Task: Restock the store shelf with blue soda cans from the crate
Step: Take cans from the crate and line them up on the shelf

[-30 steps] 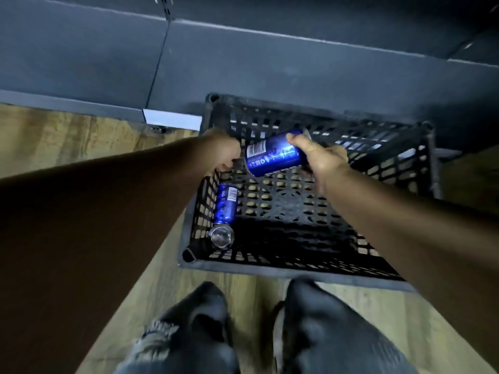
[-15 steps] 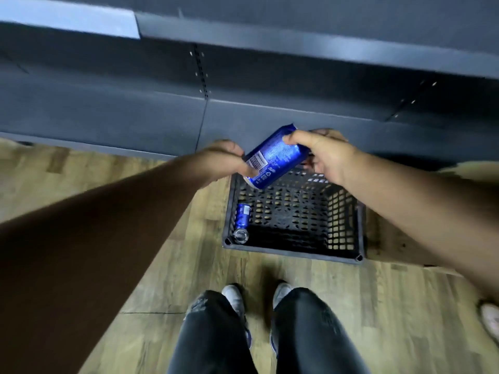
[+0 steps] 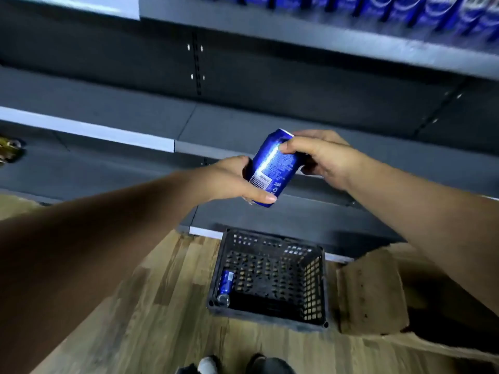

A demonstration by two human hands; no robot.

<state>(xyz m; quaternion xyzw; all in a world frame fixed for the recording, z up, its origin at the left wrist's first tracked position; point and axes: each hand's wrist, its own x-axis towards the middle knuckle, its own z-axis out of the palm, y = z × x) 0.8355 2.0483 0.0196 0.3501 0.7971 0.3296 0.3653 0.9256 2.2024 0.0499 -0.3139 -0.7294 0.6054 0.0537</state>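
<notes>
From the head view, you hold one blue can (image 3: 272,168) tilted in mid-air above the crate (image 3: 316,287): your left hand (image 3: 229,179) wraps its lower end, and the fingers (image 3: 294,145) of your right hand (image 3: 324,157) pinch its top. The upper shelf (image 3: 324,41) already carries a blurred row of blue cans (image 3: 405,6). I judge you nearly done: only one last can (image 3: 225,286) lies in the crate on the floor (image 3: 162,306).

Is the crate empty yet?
No. One blue can lies on its side along the crate's left wall.
</notes>
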